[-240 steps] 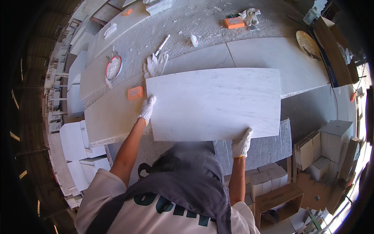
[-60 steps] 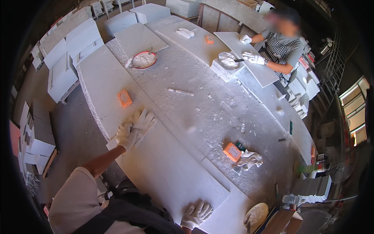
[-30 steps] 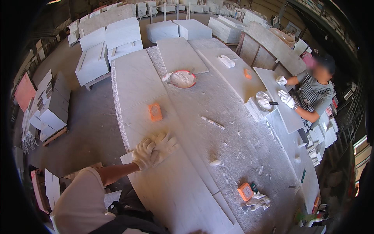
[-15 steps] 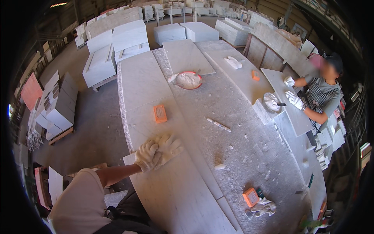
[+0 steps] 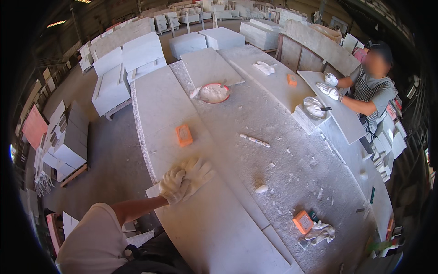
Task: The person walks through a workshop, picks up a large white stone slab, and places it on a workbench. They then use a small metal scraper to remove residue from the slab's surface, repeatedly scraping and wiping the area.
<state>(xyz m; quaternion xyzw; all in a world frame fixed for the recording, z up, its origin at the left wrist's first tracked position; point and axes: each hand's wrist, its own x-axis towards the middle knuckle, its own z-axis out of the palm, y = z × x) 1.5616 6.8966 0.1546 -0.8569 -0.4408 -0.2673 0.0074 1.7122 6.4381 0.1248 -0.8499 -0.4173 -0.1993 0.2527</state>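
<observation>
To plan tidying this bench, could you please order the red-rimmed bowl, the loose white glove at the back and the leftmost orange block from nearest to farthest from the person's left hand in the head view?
1. Leftmost orange block: just beyond the left hand.
2. Red-rimmed bowl: farther ahead, slightly right.
3. Loose white glove: toward the back right.

Your head-worn fisheye looks obliquely down and forward over the worktable [image 5: 294, 169], which stretches from the lower middle to the upper middle of the frame. Your left sleeve [image 5: 89, 242] sits closest at lower left, your left hand [image 5: 172, 186] a little farther, and the stone blocks [image 5: 223, 39] at upper centre well beyond.
</observation>
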